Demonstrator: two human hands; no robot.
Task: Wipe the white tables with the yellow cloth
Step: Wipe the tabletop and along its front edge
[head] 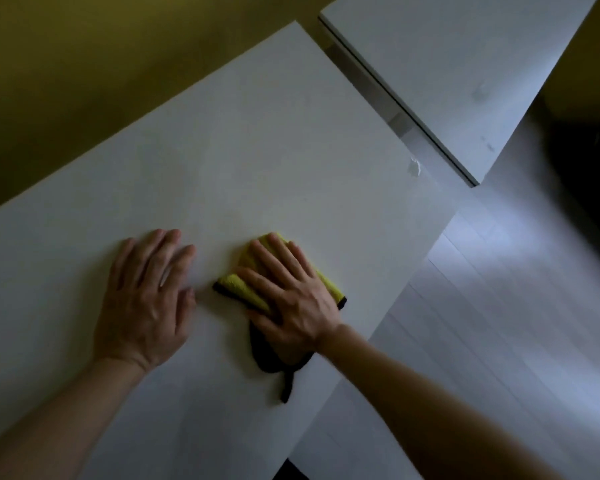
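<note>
- My right hand presses flat, fingers spread, on the cloth, centre frame.
- My left hand lies spread on the table, apparently holding nothing.

cloth: yellow, black trim, bunched; flat on near table, mostly under right hand; black corner trails toward the near edge
near table: white matte top, runs diagonally across view; small scuff near its right edge
far table: white, upper right, alongside near table, narrow gap between; faint smudges on top
</note>
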